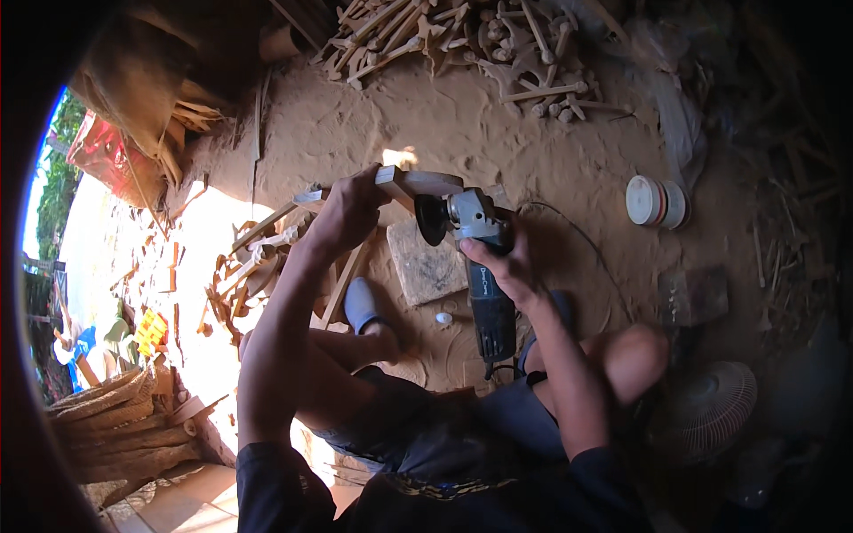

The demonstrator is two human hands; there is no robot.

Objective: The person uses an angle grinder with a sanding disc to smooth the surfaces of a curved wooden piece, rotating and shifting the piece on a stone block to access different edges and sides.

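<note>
My left hand (355,204) is closed around a pale wooden piece (431,182) with a rounded end and blocky parts, held up off the ground. An angle grinder (494,311) with a dark body and a metal head is gripped in my right hand (505,262), its handle end hanging toward my lap. The grinder's dark disc (433,219) is right by the underside of the wooden piece; I cannot tell whether they touch. Below them a worn square block (426,264) lies on the dusty ground, between my feet.
Carved wooden pieces (453,44) are heaped at the far side. More loose wood (253,266) lies left of my left arm. A white tub (657,202) lies to the right, a fan (715,409) stands near right, and a thin cord (593,244) runs across the sand.
</note>
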